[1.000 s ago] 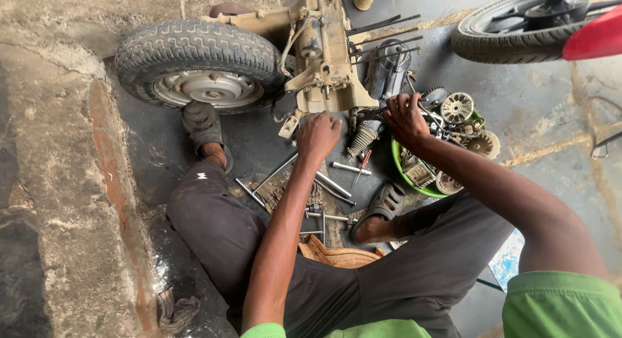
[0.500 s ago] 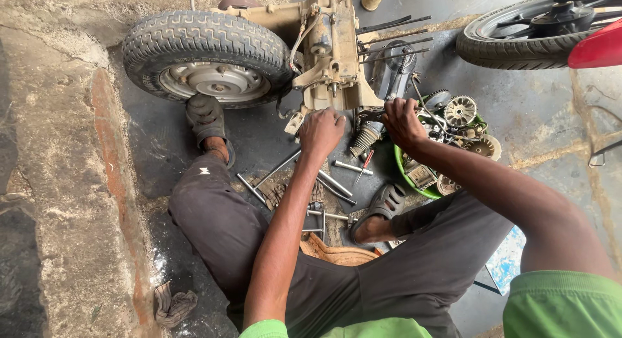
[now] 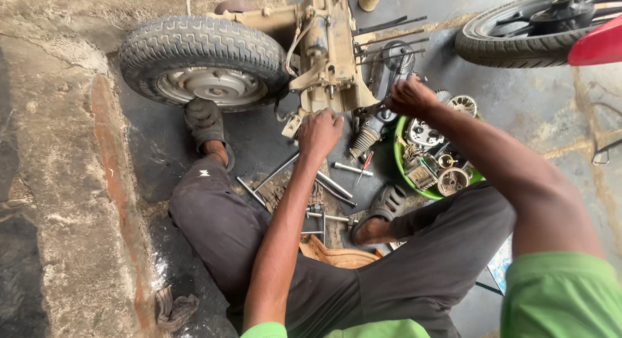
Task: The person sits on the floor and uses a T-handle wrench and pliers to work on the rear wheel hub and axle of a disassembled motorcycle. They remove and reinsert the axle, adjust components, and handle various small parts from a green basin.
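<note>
A small wheel (image 3: pixel 204 63) lies flat at ten o'clock, joined to the tan engine casing (image 3: pixel 327 53) at twelve. A second tyre (image 3: pixel 518 33) sits at two o'clock. A green bowl (image 3: pixel 400 166) of gears and parts rests at three o'clock of centre. The left hand (image 3: pixel 319 132) presses, fingers curled, on the casing's lower edge; what it grips I cannot tell. The right hand (image 3: pixel 409 97) is clenched at the casing's right side. Loose steel tools (image 3: pixel 334 184) lie at six o'clock of the casing.
</note>
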